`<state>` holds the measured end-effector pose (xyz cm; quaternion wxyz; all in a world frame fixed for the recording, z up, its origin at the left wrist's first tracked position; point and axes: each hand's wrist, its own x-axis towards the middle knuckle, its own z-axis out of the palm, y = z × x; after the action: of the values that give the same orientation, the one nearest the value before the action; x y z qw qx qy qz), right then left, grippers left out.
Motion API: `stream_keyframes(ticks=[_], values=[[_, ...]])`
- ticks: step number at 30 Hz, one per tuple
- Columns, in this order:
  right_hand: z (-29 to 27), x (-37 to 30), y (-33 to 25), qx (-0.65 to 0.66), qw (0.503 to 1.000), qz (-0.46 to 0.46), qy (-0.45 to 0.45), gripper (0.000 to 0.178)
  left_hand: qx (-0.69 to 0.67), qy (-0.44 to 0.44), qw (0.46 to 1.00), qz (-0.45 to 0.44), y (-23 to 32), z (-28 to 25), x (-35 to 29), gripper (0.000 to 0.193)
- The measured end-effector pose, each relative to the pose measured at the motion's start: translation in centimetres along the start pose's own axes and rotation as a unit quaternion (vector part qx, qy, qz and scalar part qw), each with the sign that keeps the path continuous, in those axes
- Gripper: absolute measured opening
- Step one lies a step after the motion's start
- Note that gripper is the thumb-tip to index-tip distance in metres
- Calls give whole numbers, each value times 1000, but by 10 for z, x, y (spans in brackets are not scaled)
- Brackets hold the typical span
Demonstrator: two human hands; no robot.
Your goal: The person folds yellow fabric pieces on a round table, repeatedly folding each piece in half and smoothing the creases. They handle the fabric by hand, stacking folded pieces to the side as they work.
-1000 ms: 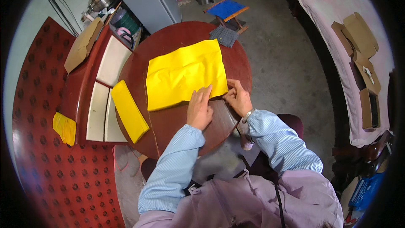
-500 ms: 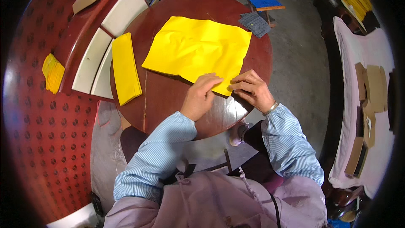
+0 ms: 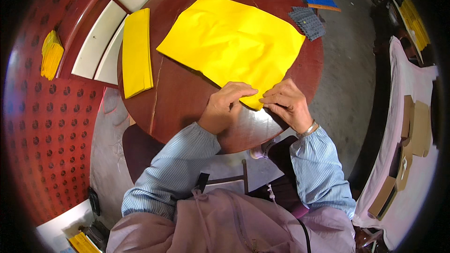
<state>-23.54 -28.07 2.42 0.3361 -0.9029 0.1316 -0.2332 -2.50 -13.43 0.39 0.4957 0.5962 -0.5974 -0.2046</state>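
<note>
A large yellow sheet lies spread flat over the middle of the round dark-red worktop, one corner pointing at the near edge where the person sits. Both hands meet on that near corner: the left hand presses down with fingers bent, its grip together on the sheet's edge, and the right hand pinches the corner tip, its grip clamped on the sheet as well. The fingertips of the two hands almost touch. A folded yellow strip lies along the left edge of the worktop, well apart from the sheet. At the far right edge sits a small grey studded pad, partly over the rim. Beyond the left edge, a stack of yellow pieces rests on the red dotted surface.
</note>
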Motion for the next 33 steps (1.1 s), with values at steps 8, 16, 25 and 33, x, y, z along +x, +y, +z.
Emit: stream_keyframes(ticks=[8,16,25,33], values=[[19,10,-14,25,1000,5,4,18,12,-49,999,-7,-12,-28,0,40],[20,11,-7,75,995,61,11,18,-19,-86,996,-26,-4,-34,-1,44],[22,7,-14,88,987,130,36,20,-30,-1,999,-38,-5,-17,-4,15],[26,6,-11,63,995,70,30,15,-34,20,994,-101,-4,-13,-3,13]])
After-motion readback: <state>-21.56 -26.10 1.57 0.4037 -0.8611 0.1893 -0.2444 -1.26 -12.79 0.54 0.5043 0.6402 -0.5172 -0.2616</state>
